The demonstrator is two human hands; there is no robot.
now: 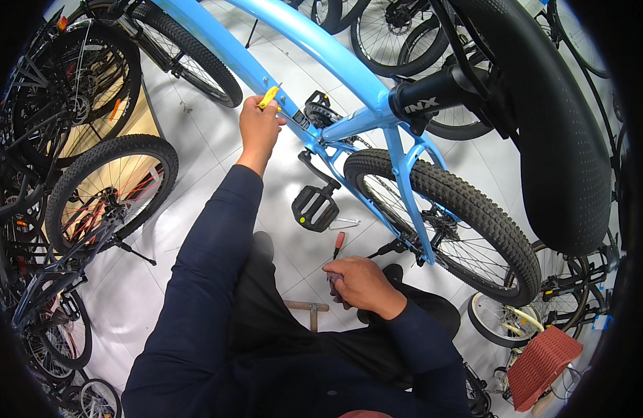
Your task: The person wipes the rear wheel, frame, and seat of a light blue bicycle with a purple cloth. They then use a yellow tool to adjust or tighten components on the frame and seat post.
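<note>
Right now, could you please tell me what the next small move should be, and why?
Perhaps line up the yellow tool with a small fitting on the blue tube: the left hand holds it beside that tube, though whether it touches is unclear.

From the wearer's head, the fisheye camera is looking steeply down at the blue bicycle frame [323, 45] and tiled floor [203, 143], the black saddle [561, 139] looming closest.

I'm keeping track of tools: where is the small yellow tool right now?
In the head view, above and left of centre, the small yellow tool is in the left hand, by the bicycle's light-blue frame tube.
</note>
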